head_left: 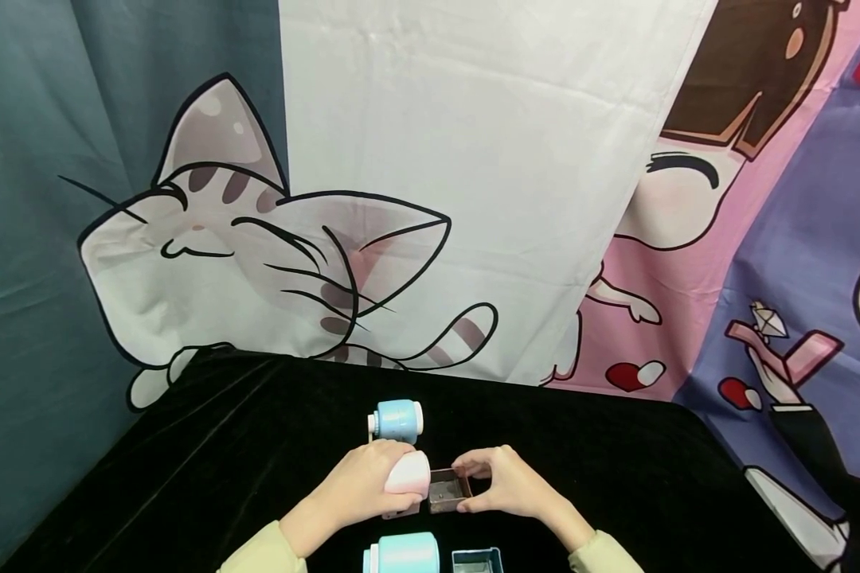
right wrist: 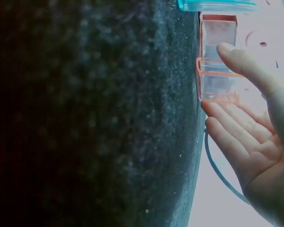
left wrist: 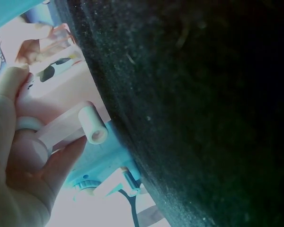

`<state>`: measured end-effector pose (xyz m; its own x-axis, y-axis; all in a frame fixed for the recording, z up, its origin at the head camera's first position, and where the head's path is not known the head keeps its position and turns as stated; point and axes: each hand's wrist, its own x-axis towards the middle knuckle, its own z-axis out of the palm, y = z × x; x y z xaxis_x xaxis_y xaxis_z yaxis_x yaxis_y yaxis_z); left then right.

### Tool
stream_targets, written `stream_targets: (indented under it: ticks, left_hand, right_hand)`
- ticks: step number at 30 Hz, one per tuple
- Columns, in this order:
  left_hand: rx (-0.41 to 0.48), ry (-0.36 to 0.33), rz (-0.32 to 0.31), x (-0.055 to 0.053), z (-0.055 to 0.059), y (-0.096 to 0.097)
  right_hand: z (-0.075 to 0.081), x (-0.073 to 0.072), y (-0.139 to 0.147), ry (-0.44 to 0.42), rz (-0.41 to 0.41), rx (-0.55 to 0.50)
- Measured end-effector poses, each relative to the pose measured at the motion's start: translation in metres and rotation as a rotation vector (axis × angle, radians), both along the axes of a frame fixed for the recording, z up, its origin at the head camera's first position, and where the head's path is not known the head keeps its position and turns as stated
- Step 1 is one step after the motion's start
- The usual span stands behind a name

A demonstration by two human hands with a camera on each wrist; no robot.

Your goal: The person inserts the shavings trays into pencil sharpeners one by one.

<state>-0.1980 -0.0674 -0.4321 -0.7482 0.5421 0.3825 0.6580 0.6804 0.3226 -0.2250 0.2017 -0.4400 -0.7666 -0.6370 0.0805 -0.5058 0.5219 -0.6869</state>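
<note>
A pink-and-white plastic crank sharpener (head_left: 408, 475) is clasped in the left grip (head_left: 369, 484); just beside, a red-rimmed rectangular clear-plastic drawer (head_left: 444, 495) is pinched by the right grip (head_left: 509, 483). Alignment seems underway; steadiness is probably called for.

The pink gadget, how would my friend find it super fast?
Start at the black cloth below the cat picture. Find the person's left hand, which grips the pink gadget. Its pink-and-white body sets it apart from the blue gadgets nearby.
</note>
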Motion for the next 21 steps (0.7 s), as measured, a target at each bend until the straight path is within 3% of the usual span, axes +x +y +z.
stream_targets:
  ticks: [21]
  left_hand:
    - [0.008, 0.017, -0.008, 0.0001, -0.0008, -0.0012]
  right_hand:
    - [0.0016, -0.0015, -0.0094, -0.013, 0.017, -0.001]
